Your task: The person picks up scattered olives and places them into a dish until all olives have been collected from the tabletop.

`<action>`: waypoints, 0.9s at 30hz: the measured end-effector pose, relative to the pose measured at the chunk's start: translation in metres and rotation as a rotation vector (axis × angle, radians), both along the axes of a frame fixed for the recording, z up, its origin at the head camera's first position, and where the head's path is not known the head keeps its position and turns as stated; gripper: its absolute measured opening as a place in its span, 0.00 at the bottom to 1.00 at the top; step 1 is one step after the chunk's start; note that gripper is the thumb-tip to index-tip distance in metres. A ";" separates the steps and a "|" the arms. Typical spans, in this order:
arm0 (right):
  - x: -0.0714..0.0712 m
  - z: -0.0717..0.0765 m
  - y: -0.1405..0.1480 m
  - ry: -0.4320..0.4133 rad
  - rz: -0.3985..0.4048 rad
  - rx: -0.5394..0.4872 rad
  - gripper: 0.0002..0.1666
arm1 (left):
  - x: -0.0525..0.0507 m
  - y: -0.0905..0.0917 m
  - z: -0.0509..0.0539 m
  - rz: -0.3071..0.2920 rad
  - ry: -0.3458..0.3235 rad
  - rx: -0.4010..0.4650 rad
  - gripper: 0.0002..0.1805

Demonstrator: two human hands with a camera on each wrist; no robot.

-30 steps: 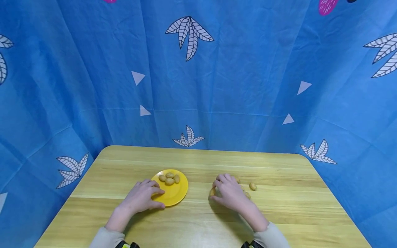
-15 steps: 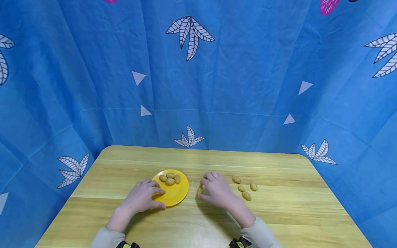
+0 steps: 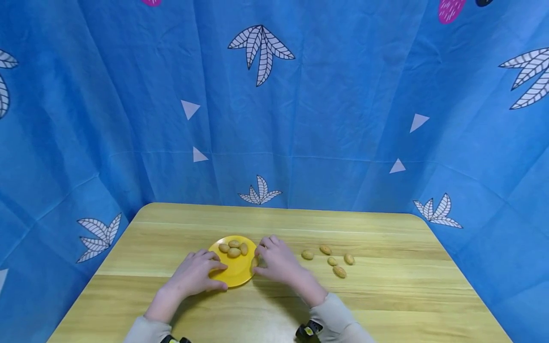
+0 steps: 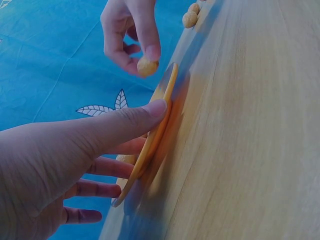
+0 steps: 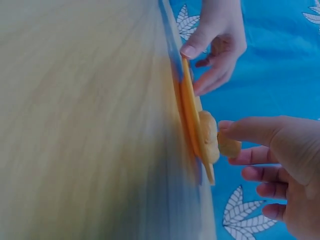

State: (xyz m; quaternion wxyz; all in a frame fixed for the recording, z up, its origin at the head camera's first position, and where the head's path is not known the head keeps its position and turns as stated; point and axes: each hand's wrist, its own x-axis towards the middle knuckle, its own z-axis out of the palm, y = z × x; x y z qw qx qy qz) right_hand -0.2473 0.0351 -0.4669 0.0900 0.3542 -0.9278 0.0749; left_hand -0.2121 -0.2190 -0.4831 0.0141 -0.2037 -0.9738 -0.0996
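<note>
four oval nut-like pieces (image 3: 233,252) lie on one round yellow plate (image 3: 235,276), five on the wooden table (image 3: 386,295); left hand (image 3: 197,274), loosely spread, touches the plate (right hand (image 3: 276,260) pinches a tenth (image 3: 255,263) at its rim).

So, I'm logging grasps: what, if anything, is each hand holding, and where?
Right hand: a tan oval piece, pinched by opposite sides. Left hand: the yellow plate, by its rim.

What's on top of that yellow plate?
Four tan oval pieces sit on the yellow plate. In the head view, the left hand hides part of the plate's left side.
</note>
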 end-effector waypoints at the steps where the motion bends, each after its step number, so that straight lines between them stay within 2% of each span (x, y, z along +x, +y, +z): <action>1: -0.001 -0.001 -0.003 -0.004 -0.001 0.005 0.22 | 0.000 0.000 0.000 0.001 -0.004 0.002 0.30; 10: -0.006 -0.006 -0.025 -0.032 -0.032 0.023 0.22 | 0.001 0.001 0.002 -0.008 0.007 -0.006 0.30; 18: -0.006 -0.014 -0.035 -0.023 -0.114 0.030 0.20 | 0.002 0.001 0.004 -0.010 0.005 -0.004 0.30; 24: -0.008 -0.013 -0.040 -0.097 -0.170 0.012 0.21 | 0.000 -0.001 0.001 -0.019 0.022 -0.014 0.30; 27: -0.009 -0.013 -0.042 -0.105 -0.184 0.005 0.21 | 0.000 -0.001 0.001 -0.017 0.025 -0.016 0.30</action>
